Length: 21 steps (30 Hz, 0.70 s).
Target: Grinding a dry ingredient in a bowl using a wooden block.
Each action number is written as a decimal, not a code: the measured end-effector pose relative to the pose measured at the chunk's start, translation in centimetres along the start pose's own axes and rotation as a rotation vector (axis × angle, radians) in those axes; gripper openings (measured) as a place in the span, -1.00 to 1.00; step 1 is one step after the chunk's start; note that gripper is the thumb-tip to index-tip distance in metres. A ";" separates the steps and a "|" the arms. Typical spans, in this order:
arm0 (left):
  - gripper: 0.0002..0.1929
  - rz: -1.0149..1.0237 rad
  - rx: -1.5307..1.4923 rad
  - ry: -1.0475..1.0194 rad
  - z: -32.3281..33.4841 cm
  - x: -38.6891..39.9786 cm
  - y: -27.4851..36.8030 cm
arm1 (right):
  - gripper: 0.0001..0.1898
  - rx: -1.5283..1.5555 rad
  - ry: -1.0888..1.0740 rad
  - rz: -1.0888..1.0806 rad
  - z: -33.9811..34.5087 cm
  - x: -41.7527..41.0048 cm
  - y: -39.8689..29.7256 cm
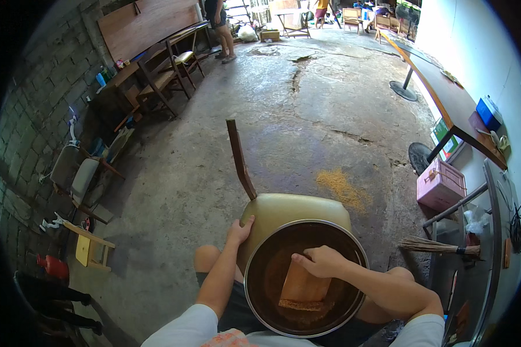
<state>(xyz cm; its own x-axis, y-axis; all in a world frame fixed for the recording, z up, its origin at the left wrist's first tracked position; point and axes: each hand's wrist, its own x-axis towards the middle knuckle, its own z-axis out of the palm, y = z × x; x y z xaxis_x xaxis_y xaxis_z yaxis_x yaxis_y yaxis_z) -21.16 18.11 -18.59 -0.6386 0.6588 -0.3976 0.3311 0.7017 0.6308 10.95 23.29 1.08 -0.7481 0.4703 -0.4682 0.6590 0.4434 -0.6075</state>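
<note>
On the lap rests a wide round metal bowl (pixel 273 260) with a dark brown inside and a bright rim. My right hand (pixel 323 261) grips the upper end of a flat wooden piece (pixel 305 284) inside it. Brown granular matter (pixel 301 305) clings along the lower edge of this piece, and more lies on the bottom of the bowl. Behind the bowl is a chair's pale yellow-green padded seat (pixel 301 204), with a dark wooden upright (pixel 240 160) at its far left corner. My left hand (pixel 240 230) holds the seat's left edge.
Yellowish grains (pixel 344 189) lie scattered on the cracked concrete floor. A small wooden stool (pixel 83 250) and chairs stand at the left. At the right are a stick broom (pixel 436 246), a pink box (pixel 441 184) and a long table (pixel 443 86). A person (pixel 221 26) stands far back.
</note>
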 end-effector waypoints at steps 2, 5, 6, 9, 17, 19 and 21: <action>0.05 0.009 0.001 0.007 0.2 0.1 -0.3 | -0.21 -0.018 0.064 -0.022 -1.2 -0.3 -0.3; 0.05 0.013 0.002 0.001 0.2 0.3 -0.5 | -0.24 -0.050 0.209 -0.048 -2.7 -1.0 -0.9; 0.06 0.014 0.002 -0.010 0.2 0.5 -0.2 | -0.27 -0.065 0.295 -0.052 -3.1 -1.2 -1.0; 0.05 -0.001 0.044 0.020 0.3 -0.1 0.0 | -0.33 -0.097 0.409 -0.070 -4.4 -2.2 -1.8; 0.05 -0.005 0.018 -0.021 0.2 -0.5 0.4 | -0.58 -0.339 0.452 -0.234 -0.3 -3.1 -2.0; 0.05 -0.003 0.007 -0.020 -0.1 -0.4 0.4 | -0.68 -0.402 0.436 -0.342 0.0 -3.7 -2.8; 0.04 0.006 0.001 -0.005 0.0 -0.2 0.1 | -0.73 -0.382 0.488 -0.384 -0.4 -4.3 -3.9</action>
<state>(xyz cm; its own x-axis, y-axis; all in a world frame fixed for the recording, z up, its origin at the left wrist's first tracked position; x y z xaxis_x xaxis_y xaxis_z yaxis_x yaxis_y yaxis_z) -21.05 18.05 -18.43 -0.6332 0.6646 -0.3966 0.3356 0.6976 0.6330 11.65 19.78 5.72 -0.8708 0.4751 0.1265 0.4048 0.8389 -0.3637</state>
